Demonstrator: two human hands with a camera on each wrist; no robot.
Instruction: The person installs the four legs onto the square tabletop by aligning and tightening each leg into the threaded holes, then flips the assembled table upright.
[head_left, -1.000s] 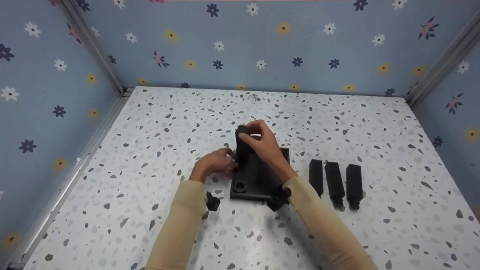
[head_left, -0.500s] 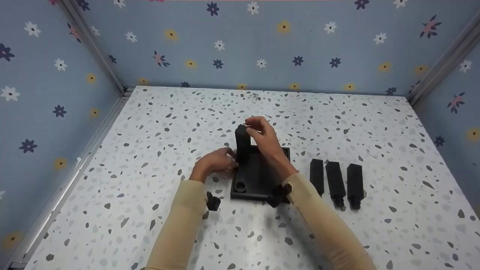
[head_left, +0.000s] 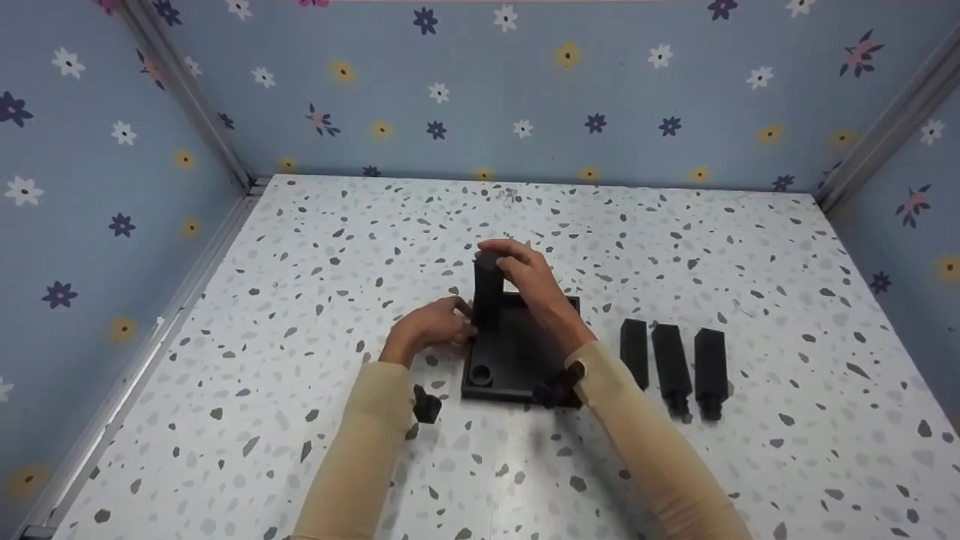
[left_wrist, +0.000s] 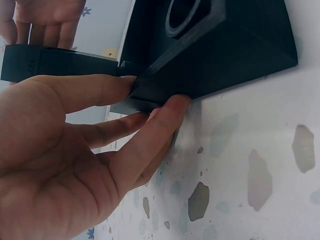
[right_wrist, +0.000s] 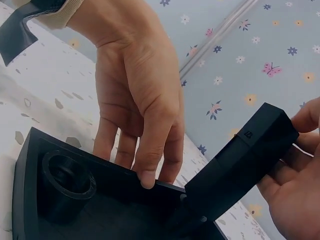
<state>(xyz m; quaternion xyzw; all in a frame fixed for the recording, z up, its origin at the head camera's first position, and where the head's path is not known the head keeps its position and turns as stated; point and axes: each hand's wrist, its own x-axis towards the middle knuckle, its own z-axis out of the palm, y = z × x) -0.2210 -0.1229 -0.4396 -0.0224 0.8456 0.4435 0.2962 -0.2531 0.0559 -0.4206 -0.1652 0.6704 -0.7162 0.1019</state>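
Note:
A black square leg [head_left: 488, 296] stands upright at the far left corner of a shallow black tray-like base [head_left: 514, 349]. My right hand [head_left: 531, 276] holds the leg near its top, with fingers over the far side and thumb on the near side. My left hand [head_left: 435, 322] pinches the base's left rim, thumb inside and fingers outside, as the left wrist view shows. A round socket [right_wrist: 68, 175] sits in the base's near left corner. Small raised marks show on the leg [right_wrist: 245, 150] in the right wrist view. The leg's lower end is hidden.
To the right of the base lie three loose black legs, the left one [head_left: 634, 352], the middle one [head_left: 670, 360] and the right one [head_left: 709, 367], the latter two with narrower ends showing. Flower-patterned walls [head_left: 480, 90] enclose the speckled tabletop [head_left: 337, 255].
My right fingers loosened from the leg's top half a second ago and now close round it again. The leg looks slightly turned. My left hand has stayed on the rim.

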